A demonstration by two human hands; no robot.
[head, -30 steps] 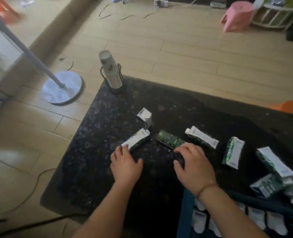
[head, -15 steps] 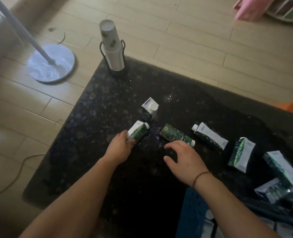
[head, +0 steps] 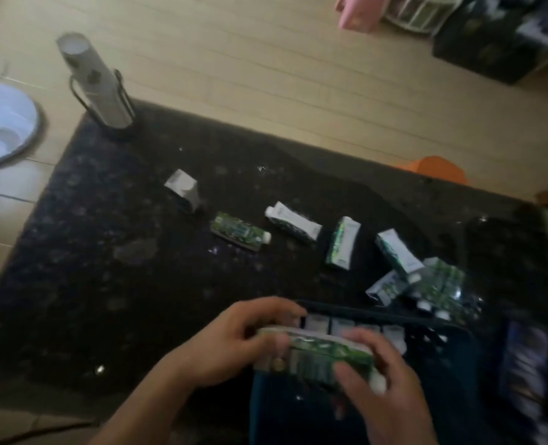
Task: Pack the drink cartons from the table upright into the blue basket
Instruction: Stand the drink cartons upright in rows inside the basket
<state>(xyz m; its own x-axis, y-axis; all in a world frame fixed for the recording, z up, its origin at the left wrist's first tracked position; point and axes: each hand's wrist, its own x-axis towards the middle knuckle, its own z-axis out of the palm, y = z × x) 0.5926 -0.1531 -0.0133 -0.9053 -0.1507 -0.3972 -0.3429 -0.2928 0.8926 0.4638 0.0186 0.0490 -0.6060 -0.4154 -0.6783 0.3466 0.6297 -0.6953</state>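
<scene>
Left hand (head: 234, 342) and right hand (head: 385, 390) both closed round one carton (head: 314, 354), held sideways over basket (head: 452, 374). I judge it light, stiff, slick; grip flat sides, turn upright. More cartons (head: 293, 222) lie on tabletop (head: 105, 252).

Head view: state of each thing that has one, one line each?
held carton: on its side, gripped by both hands above the basket
left hand: closed on the carton's left end
right hand: closed on its right end
blue basket: partly filled, cartons upright
standing carton: upright on the table
green carton: lying flat
cup stack: upright in its holder
</scene>
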